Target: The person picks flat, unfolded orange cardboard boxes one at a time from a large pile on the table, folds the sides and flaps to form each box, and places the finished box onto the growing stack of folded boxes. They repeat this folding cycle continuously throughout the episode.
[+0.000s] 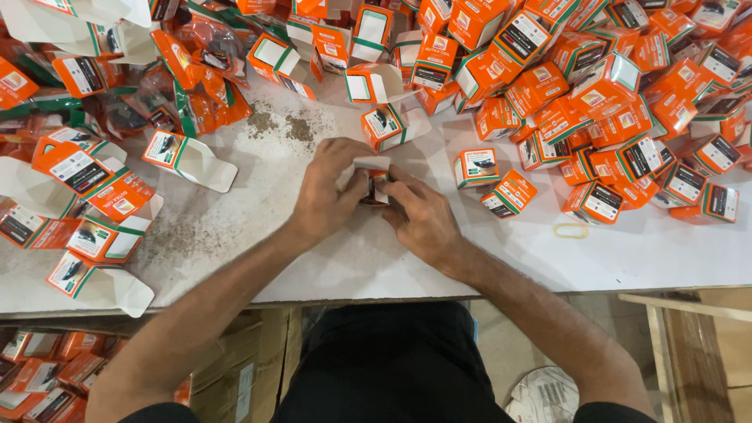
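Orange small box (374, 186), white flap up, sits between both hands at the white table (329, 258) centre: left hand (329, 196) and right hand (419, 215) pinching its opposite sides.

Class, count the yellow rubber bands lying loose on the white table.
1: a yellow rubber band lies flat on the white table, right of the right hand, just below the pile of orange boxes. Others may be hidden.

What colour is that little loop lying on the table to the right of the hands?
The rubber band is yellow, seen in the head view on the white table.
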The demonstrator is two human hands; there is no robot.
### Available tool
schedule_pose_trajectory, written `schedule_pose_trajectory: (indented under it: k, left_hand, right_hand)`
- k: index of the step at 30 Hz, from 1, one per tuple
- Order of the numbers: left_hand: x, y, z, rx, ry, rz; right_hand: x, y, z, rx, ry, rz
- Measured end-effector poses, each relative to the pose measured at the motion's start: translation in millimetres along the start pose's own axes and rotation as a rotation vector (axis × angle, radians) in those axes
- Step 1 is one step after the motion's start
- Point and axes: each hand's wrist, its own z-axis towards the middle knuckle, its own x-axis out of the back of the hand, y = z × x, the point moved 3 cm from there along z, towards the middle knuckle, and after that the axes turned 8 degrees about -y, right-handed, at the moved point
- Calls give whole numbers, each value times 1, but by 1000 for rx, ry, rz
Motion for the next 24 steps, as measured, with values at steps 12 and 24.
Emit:
schedule_pose_trajectory:
  k: [12, 24]
  left_hand:
    - [11, 33, -19, -388, -81, 295]
    - [6, 31, -25, -495, -182, 534]
  right_hand:
    - [1, 10, 1, -124, 13, 92]
    - [4, 6, 3, -64, 6, 93]
